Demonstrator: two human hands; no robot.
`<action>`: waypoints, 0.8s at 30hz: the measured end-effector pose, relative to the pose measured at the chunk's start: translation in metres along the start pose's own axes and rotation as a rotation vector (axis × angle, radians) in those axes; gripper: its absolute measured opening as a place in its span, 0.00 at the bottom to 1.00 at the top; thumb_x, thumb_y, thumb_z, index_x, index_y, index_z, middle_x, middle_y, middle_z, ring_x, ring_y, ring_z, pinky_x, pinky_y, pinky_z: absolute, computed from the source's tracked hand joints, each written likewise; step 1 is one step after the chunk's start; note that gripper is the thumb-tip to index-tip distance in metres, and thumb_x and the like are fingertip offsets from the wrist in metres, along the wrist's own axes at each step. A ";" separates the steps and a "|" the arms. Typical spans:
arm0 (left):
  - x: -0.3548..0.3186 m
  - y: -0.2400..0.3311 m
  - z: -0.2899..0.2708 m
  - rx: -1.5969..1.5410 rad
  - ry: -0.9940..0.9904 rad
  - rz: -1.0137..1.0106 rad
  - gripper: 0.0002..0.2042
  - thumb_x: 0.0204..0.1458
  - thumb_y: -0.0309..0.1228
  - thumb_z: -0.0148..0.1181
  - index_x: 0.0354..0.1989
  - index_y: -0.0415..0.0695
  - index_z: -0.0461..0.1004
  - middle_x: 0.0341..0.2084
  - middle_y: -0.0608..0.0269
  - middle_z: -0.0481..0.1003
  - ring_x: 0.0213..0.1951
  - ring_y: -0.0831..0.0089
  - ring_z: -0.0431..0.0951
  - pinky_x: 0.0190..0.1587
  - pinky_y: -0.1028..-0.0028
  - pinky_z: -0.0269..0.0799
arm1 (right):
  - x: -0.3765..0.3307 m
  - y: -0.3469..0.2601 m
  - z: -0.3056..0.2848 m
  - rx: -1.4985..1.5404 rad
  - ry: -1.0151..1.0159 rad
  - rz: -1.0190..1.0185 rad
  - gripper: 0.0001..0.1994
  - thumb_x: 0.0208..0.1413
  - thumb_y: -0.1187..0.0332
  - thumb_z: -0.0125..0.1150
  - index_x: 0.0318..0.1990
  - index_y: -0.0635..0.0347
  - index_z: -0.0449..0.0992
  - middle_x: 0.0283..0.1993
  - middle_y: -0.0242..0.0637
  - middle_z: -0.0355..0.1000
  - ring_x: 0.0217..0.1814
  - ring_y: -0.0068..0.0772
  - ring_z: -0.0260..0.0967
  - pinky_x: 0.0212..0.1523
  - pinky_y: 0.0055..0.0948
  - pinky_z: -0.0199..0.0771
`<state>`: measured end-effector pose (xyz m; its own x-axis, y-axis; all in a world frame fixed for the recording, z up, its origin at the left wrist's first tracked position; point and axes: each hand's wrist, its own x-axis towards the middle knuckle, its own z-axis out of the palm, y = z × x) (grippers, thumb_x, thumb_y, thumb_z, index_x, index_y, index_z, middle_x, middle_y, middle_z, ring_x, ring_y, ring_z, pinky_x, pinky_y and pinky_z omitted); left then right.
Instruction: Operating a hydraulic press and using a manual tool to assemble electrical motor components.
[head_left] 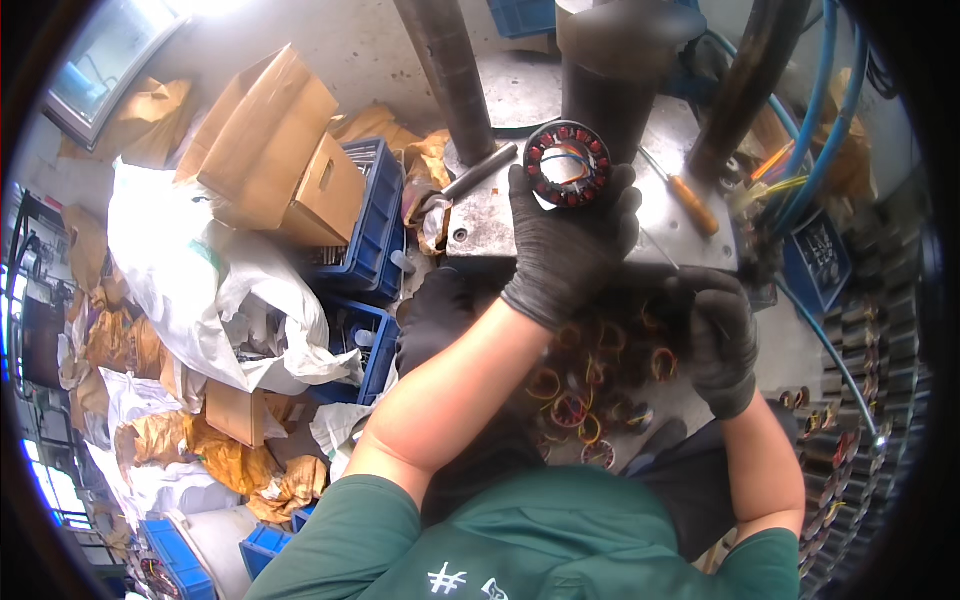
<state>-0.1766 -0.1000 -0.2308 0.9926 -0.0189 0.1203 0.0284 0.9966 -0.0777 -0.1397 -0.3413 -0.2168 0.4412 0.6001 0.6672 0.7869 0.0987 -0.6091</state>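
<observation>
A motor stator (pixel 572 191), a dark ring with red-brown copper windings and coloured wires inside, is gripped in my left hand (pixel 572 248). That hand wears a black glove and holds the ring face up over the metal press table (pixel 490 225). My right hand (pixel 722 345), also gloved in black, is lower and to the right, past the table's front edge. Its fingers are curled, and a thin metal rod (pixel 659 249) runs from the fingertips toward the table; the rest of it is hidden. A screwdriver with an orange handle (pixel 695 206) lies on the table.
The press column (pixel 610 110) and two dark posts (pixel 445 75) rise behind the stator. Several stators (pixel 570 409) lie below, between my legs. Blue crates (pixel 378 240), cardboard boxes (pixel 262 140) and white sacks (pixel 175 260) crowd the left. Stacked metal parts (pixel 870 400) and blue hoses (pixel 825 130) are right.
</observation>
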 end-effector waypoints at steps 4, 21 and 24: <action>0.000 -0.004 0.003 0.050 0.024 0.012 0.41 0.49 0.72 0.57 0.60 0.50 0.72 0.56 0.57 0.76 0.52 0.59 0.76 0.53 0.59 0.75 | 0.000 0.000 -0.003 0.019 0.004 0.036 0.08 0.67 0.82 0.52 0.49 0.60 0.70 0.54 0.49 0.75 0.53 0.42 0.79 0.53 0.36 0.81; -0.006 -0.009 0.015 0.116 -0.054 -0.049 0.43 0.51 0.74 0.50 0.63 0.49 0.66 0.56 0.60 0.68 0.55 0.64 0.70 0.58 0.62 0.70 | 0.004 -0.004 -0.003 -0.080 0.003 0.015 0.12 0.64 0.83 0.57 0.51 0.60 0.77 0.54 0.44 0.76 0.53 0.39 0.80 0.55 0.34 0.81; -0.003 -0.007 0.011 0.080 -0.153 -0.081 0.42 0.50 0.73 0.51 0.61 0.50 0.67 0.53 0.62 0.68 0.53 0.66 0.69 0.57 0.64 0.69 | 0.005 -0.003 -0.004 -0.087 -0.004 0.010 0.11 0.64 0.83 0.57 0.51 0.60 0.77 0.54 0.45 0.76 0.53 0.39 0.80 0.54 0.34 0.81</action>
<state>-0.1810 -0.1064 -0.2193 0.9576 -0.0931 0.2726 0.0921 0.9956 0.0167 -0.1380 -0.3413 -0.2098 0.4474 0.6039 0.6596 0.8172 0.0235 -0.5758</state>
